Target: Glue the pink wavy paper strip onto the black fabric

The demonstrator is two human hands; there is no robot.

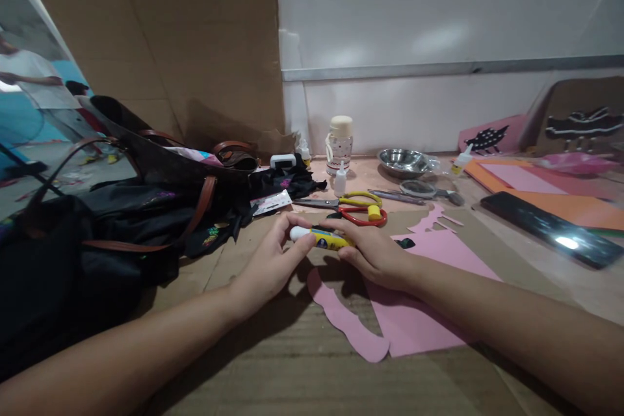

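1. Tube [327,240], yellow with a white end, is straight ahead of you at twelve o'clock.
2. Your left hand [277,252] pinches its nine-o'clock end, your right hand [376,252] its three-o'clock end, both closed on it.
3. From it, scissors [340,203] lie at one o'clock.

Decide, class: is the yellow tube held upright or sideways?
Sideways: the yellow tube runs from the left hand across to the right hand.
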